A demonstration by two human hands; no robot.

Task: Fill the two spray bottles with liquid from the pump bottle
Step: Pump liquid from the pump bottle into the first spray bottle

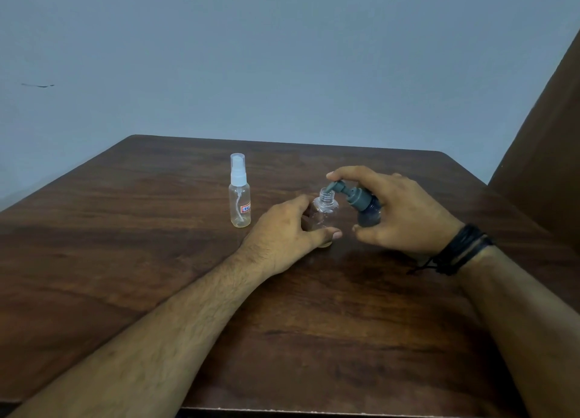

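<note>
Our left hand [288,229] grips the uncapped clear plastic spray bottle [324,212]. Our right hand [398,213] holds the tilted grey pump bottle [364,204], spout at its mouth. At ten o'clock stands the capped clear spray bottle [240,197].

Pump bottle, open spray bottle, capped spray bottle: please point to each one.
pump bottle [368,218], head view, dark body
open spray bottle [326,205], head view, clear shoulder below the neck
capped spray bottle [240,205], head view, clear body

Dark brown wood-grain bench [157,229], rounded far corners, glossy surface showing faint reflections. Behind it, plain grey-blue wall [282,56] bearing one short dark mark [37,85] at left. Brown panel [546,128] slants along right edge. Black corded wristband [461,249] with loose ends.
</note>
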